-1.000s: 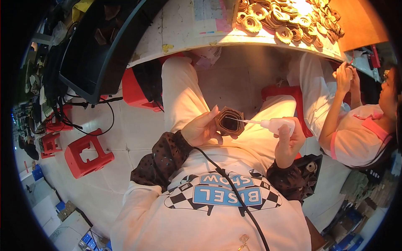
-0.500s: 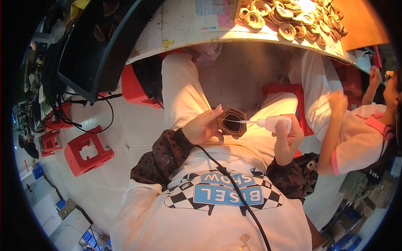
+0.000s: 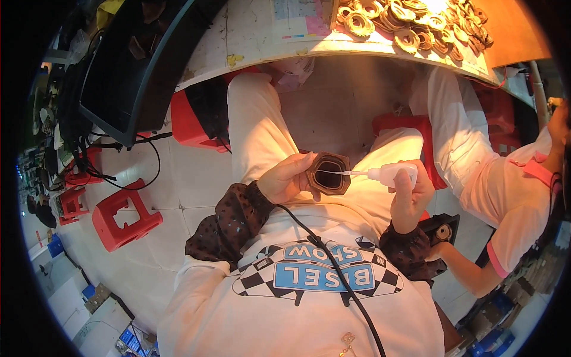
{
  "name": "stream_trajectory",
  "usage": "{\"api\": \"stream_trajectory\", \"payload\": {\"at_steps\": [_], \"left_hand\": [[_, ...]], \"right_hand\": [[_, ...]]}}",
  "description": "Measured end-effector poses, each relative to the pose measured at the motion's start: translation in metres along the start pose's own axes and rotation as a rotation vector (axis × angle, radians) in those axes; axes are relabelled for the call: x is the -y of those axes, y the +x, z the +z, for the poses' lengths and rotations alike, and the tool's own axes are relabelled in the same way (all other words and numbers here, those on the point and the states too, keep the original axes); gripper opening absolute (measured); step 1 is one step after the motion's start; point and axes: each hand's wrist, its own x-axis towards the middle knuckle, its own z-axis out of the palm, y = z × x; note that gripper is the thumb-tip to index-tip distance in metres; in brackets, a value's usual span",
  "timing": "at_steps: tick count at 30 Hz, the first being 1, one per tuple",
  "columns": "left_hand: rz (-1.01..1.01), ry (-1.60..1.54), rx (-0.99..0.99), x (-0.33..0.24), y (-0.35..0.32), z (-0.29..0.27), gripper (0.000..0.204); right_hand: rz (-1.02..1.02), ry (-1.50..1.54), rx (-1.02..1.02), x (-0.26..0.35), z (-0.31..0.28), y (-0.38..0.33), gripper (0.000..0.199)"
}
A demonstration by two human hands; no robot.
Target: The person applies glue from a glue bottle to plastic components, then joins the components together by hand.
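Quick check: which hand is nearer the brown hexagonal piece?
Left. The left hand has its grip on the brown hexagonal piece at its left side; the right hand is off to its right, holding a white bottle with its nozzle toward it.

In front of me I see a pale desk (image 3: 256,38) with a heap of tan rings (image 3: 395,25) lying in bright lamplight, and off to my left a long black bin (image 3: 148,83). A red stool (image 3: 111,229) stands on the tiled floor (image 3: 184,172) on that same side, while to my right a co-worker (image 3: 505,190) in a pale shirt with pink trim leans with one arm stretched toward a black box (image 3: 454,227) beside me.
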Motion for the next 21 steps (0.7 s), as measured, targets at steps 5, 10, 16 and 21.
{"api": "stream_trajectory", "payload": {"at_steps": [5, 10, 16, 21], "left_hand": [[0.025, 0.004, 0.019, -0.001, 0.0, 0.002, 0.049], [-0.102, -0.188, -0.164, -0.001, 0.005, 0.002, 0.049], [-0.209, -0.142, -0.153, 0.0, 0.016, 0.012, 0.067], [-0.18, 0.049, -0.308, 0.006, 0.036, 0.023, 0.078]], "right_hand": [[0.008, 0.046, -0.05, -0.005, -0.002, 0.0, 0.028], [0.148, 0.479, -0.056, -0.023, -0.002, 0.011, 0.034], [0.291, 0.868, -0.144, -0.054, 0.033, 0.022, 0.034], [0.418, 1.078, -0.107, -0.069, 0.062, 0.031, 0.039]]}}
